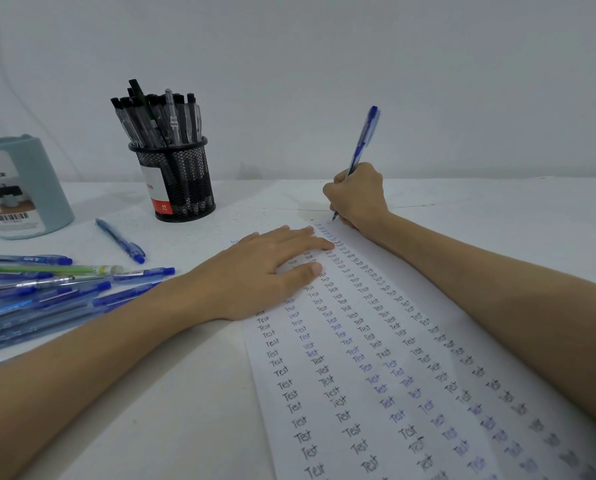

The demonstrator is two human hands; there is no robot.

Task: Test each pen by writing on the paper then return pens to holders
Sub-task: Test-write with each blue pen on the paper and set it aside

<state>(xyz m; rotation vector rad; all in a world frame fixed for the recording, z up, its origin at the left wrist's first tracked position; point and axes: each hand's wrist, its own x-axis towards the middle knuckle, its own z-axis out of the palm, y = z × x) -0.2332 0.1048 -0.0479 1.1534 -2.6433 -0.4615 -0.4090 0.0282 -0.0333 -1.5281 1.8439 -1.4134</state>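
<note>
The paper (376, 358) is pressed flat by the open left hand (268, 268) so the blue pen (360, 150), gripped by the right hand (357, 195), can be tested.

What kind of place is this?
Probably a desk or plain worktable against a bare wall: a mesh pen holder, a desk organizer, loose blue pens and a handwriting-filled paper.

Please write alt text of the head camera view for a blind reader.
The right hand writes with a blue pen at the far end of a paper filled with "Test", while the left hand lies flat on it. Left: loose blue pens, a mesh holder of black pens.
</note>
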